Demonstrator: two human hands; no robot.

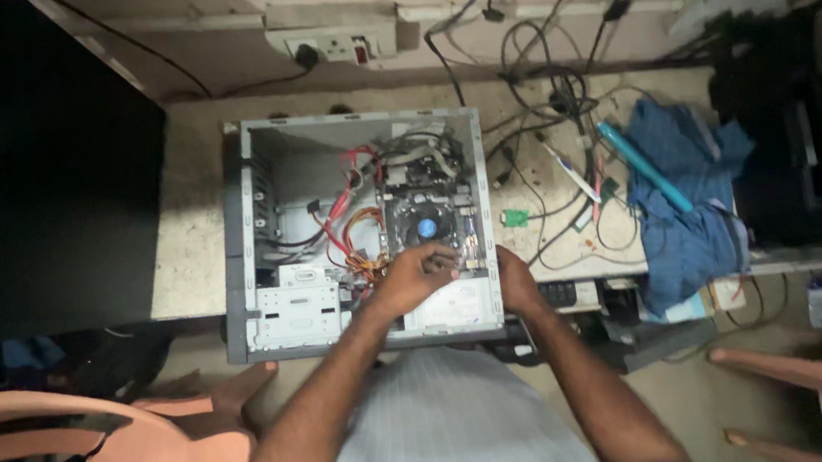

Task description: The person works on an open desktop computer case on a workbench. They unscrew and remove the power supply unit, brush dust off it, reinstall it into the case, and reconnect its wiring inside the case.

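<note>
A: Open computer case [361, 231] lying on its side on the tabletop [190, 212], near edge hanging slightly past the front of it. Left hand [414, 279] reaching inside, fingers curled down toward the motherboard [425, 222] just below the fan [427, 227]; pinching something small or only pressing, cannot tell. Right hand [514, 276] wrapped over the case's right wall near the front corner, fingers folded around the rim, steadying

B: Risks?

A: Probably 3. Red and yellow cables [356, 228] bunched just beside the left wrist, easy to snag and tug loose on the way out. Bare sheet-metal rim under the right palm, likely sharp. Case overhanging the edge, so a hard push could tip it toward the lap

B: Room to move?

A: Tight inside: drive cage [293, 313] to the left, cables in between, board to the right. Outside, bare tabletop left of the case, well apart from the dark monitor [40, 186]. Right side crowded with loose wires [553, 137], a small green board [515, 217] and a blue cloth [689, 194]. Plastic chair [101, 452] near the left elbow, limiting a backward swing
</note>
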